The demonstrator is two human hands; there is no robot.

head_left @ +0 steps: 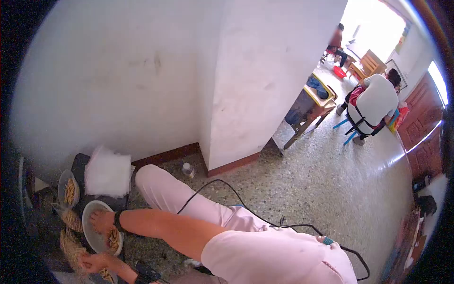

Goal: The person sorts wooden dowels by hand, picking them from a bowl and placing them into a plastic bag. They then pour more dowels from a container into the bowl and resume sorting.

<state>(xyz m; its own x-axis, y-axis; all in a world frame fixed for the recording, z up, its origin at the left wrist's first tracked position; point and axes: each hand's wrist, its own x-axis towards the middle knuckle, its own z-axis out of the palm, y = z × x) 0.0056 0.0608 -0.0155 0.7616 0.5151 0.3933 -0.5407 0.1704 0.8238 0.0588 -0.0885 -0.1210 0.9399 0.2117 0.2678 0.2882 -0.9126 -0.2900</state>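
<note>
My right hand point(101, 221), with a black band at the wrist, is inside a white bowl point(89, 232). Its fingers look apart and nothing shows in them. Brown strip-like pieces point(113, 240) lie in the bowl beside it. Below, my left hand point(96, 262) is closed at the edge of a clear plastic bag point(71, 246) with brownish contents. More such pieces point(105, 273) are in a container partly hidden under my left hand. A smaller bag point(71, 218) of pieces sits left of the bowl.
Another bowl point(70, 190) of pieces and a stack of clear bags point(109, 173) stand near the wall. A bottle point(188, 169) and black cable point(227, 182) are beyond my leg. A person sits on a white chair point(376, 104); another sits farther back.
</note>
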